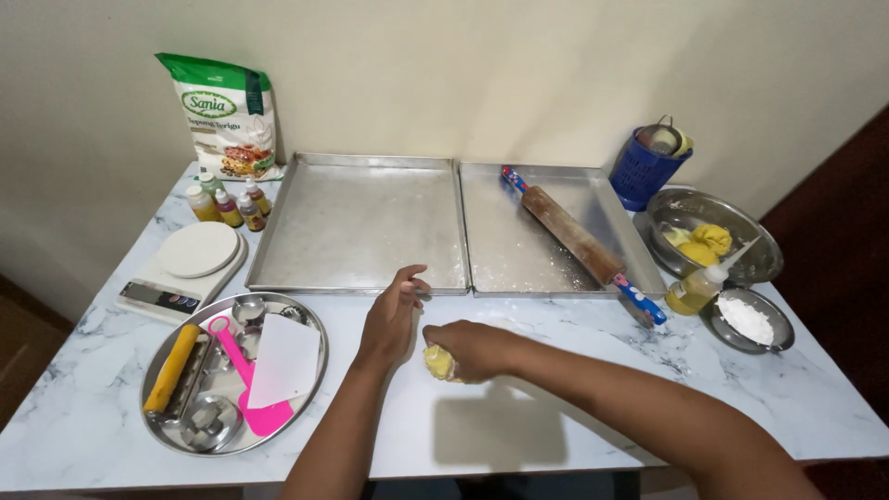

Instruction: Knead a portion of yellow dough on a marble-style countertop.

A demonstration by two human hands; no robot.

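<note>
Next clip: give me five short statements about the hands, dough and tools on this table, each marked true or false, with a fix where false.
1. The right hand grips a yellow dough lump. True.
2. The rolling pin lies on the round tray. False: it lies across the right baking tray, its end over the rim.
3. The left hand holds the pink spatula. False: it is empty, open, fingertips near the left baking tray; the spatula lies in the round tray.
4. More yellow dough sits in the metal bowl. True.
5. The scale carries a bottle. False: nothing stands on it; small bottles stand behind it.
</note>
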